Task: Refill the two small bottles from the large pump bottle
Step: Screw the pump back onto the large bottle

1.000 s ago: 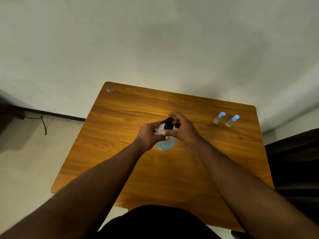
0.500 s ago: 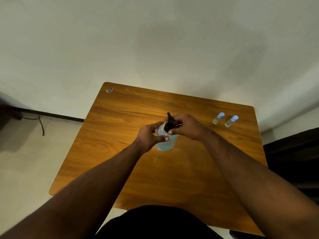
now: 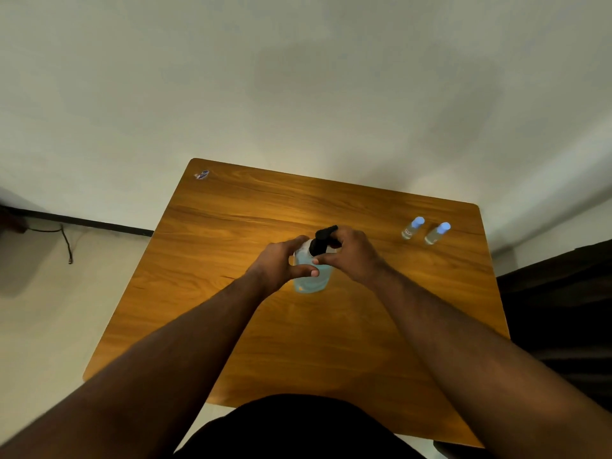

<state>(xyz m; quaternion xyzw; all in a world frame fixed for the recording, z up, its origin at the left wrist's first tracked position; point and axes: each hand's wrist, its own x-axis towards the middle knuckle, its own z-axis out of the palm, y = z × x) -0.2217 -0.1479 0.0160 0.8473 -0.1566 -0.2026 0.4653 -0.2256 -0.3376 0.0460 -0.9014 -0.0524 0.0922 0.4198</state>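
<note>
The left hand (image 3: 277,266) wraps its fingers and thumb round the body of the large pump bottle (image 3: 311,276), which stands mid-table (image 3: 212,293). Just beyond that grip, the right hand (image 3: 351,256) pinches the black pump head (image 3: 323,241). Farther off, well right of both grips, the two small bottles (image 3: 425,230) stand side by side, capped.

- Both hands crowd the large pump bottle (image 3: 311,276) mid-worktop (image 3: 231,293), blocking its left and right sides.
- Two small bottles (image 3: 425,230) stand just beside each other far right, well apart from it.
- A small sticker (image 3: 201,174) lies flat at the far-left corner.
</note>
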